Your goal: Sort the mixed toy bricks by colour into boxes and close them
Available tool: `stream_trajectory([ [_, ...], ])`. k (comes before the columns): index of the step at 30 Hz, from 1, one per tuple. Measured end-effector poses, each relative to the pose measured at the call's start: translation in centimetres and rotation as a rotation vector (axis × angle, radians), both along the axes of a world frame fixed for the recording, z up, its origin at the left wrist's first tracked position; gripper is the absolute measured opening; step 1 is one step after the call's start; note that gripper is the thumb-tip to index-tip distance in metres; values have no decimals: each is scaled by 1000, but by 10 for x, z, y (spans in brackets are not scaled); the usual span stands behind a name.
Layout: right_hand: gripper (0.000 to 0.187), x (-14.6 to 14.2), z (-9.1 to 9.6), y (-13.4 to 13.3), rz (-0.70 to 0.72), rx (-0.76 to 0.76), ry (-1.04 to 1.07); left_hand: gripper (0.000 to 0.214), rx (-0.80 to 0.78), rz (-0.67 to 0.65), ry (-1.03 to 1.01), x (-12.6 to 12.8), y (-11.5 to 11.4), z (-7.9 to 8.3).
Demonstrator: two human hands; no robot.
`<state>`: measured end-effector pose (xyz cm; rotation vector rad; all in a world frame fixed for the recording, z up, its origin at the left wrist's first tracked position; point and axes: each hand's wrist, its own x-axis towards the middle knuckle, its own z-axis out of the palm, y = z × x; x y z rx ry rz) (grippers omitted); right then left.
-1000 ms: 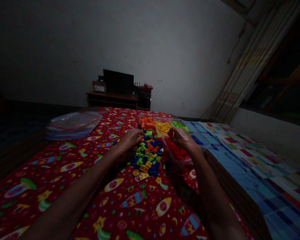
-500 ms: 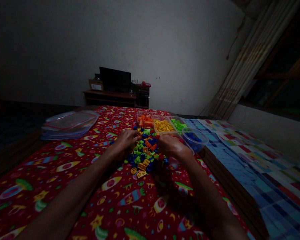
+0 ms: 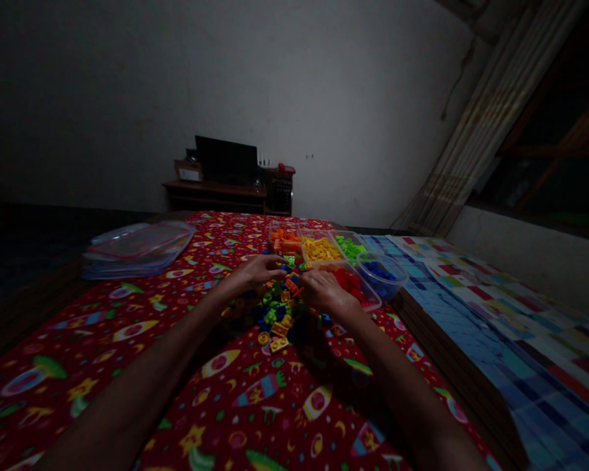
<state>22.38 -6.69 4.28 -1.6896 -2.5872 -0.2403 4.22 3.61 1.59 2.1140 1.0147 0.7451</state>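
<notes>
A pile of mixed toy building bricks (image 3: 275,314), in blue, green, yellow and orange, lies on a red patterned cloth (image 3: 177,366). Over the pile's far left side reaches my left hand (image 3: 258,271), its fingers stretched to the right and slightly bent, with no brick visible in them. My right hand (image 3: 321,288) is above the right side of the pile, beside the box of red bricks (image 3: 348,281). Its fingers curl inward and point down-left; whatever they hold is hidden. Two loose yellow bricks (image 3: 279,345) lie at the near edge.
Clear boxes hold orange bricks (image 3: 285,241), yellow bricks (image 3: 320,248) and green bricks (image 3: 349,248). A round tub (image 3: 397,278) with blue bricks stands at the right. Stacked plastic lids (image 3: 137,248) lie at the left. Beyond the table are a monitor (image 3: 226,160) and a checked bedspread (image 3: 471,314).
My right hand has moved left, away from the red bricks' box, uncovering more of it. My left hand has shifted slightly right, and its fingers look more stretched out.
</notes>
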Motion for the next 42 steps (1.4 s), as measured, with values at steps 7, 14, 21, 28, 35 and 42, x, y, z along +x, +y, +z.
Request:
stream_trajectory([
  [7,31,7,-7,17,93,120,211,71,-310,-36,-228,13,-10,3],
  [14,21,26,20,9,-95,102,196,51,-74,-14,-171,18,-13,-4],
  [21,24,61,37,3,-421,74,82,30,496,-134,270,34,-35,-23],
  [28,28,31,26,6,-235,68,80,26,436,-82,368,22,-25,-23],
  [35,29,0,-1,10,-68,-32,36,30,226,-67,286,-12,4,-1],
  [42,32,-3,-20,18,35,34,110,51,22,-24,161,-28,7,-2],
])
